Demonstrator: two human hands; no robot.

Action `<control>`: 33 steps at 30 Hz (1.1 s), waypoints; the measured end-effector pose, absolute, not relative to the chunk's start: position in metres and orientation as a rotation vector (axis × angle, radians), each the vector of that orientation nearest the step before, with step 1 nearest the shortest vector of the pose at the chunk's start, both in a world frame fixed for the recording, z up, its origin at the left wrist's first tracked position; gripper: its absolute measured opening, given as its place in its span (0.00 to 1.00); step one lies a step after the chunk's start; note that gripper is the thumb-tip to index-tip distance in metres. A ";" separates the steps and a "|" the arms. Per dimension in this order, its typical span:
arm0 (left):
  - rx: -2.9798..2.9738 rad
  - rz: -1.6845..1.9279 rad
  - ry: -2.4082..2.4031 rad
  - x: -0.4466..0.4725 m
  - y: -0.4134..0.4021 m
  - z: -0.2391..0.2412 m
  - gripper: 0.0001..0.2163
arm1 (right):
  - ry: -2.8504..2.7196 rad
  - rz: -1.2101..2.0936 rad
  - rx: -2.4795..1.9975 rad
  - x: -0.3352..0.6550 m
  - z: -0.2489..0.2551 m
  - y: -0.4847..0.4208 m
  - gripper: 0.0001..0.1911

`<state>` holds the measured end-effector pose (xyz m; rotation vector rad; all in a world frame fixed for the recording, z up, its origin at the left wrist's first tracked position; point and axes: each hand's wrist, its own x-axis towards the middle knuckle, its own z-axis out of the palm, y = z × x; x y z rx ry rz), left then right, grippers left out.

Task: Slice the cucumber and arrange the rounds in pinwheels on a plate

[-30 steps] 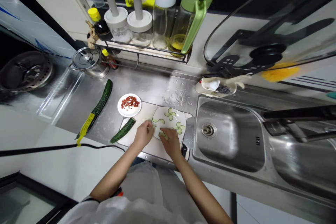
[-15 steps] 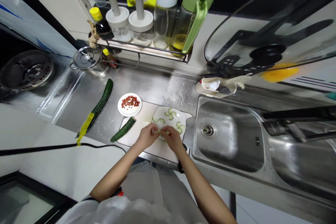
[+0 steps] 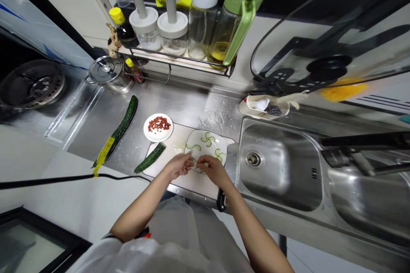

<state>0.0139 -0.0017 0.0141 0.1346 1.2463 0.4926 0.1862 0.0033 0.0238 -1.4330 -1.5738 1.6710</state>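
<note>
A: So, where are the hands?

B: Both meet at the near edge of the white plate (image 3: 209, 147). The left hand (image 3: 178, 165) and right hand (image 3: 214, 169) each have their fingers pinched narrow on one thin cucumber slice (image 3: 194, 161), held between them just over the plate's 6 o'clock rim.

A: What is on the plate?

B: Curved cucumber pieces set in pinwheel shapes, one at 12 o'clock and one at 3 o'clock. The plate sits on a pale cutting board (image 3: 166, 164).

A: And around it?

B: A half cucumber (image 3: 149, 158) lies at 9 o'clock of the plate, on the board's left edge. A small saucer of red berries (image 3: 158, 127) stands at 10 o'clock, just beside the board. Farther out at 10 o'clock a whole cucumber (image 3: 123, 126) with a yellow band lies on the steel table (image 3: 182, 104).

A: Anything to the right?

B: The sink (image 3: 278, 166) lies at 3 o'clock, just beside the board. A black knife handle (image 3: 221, 201) pokes out at 6 o'clock, under the right wrist.
</note>
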 end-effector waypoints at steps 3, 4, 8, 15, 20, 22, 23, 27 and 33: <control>0.143 0.486 1.190 0.013 0.002 0.011 0.18 | -1.612 1.682 -1.400 0.187 0.023 0.002 0.06; 0.149 0.495 1.183 0.013 0.003 0.010 0.17 | -1.612 1.675 -1.403 0.187 0.022 0.002 0.06; 0.161 0.547 1.208 0.010 0.008 0.006 0.18 | -1.529 1.647 -1.454 0.188 0.015 0.001 0.07; 0.189 0.621 1.216 0.011 0.017 0.004 0.17 | -1.383 1.638 -1.453 0.184 0.013 0.000 0.05; 0.128 0.652 1.196 0.014 0.021 0.011 0.16 | -1.404 1.614 -1.499 0.181 0.013 0.000 0.06; 0.135 0.669 1.193 0.016 0.022 0.012 0.16 | -1.412 1.608 -1.507 0.181 0.011 0.000 0.07; 0.145 0.675 1.190 0.016 0.022 0.012 0.16 | -1.421 1.606 -1.509 0.181 0.010 0.000 0.07; 0.196 0.674 1.215 0.016 0.023 0.008 0.17 | -1.468 1.580 -1.513 0.181 0.008 0.000 0.08; 0.435 0.687 1.342 0.016 0.028 0.000 0.16 | -1.494 1.527 -1.540 0.179 0.005 0.000 0.09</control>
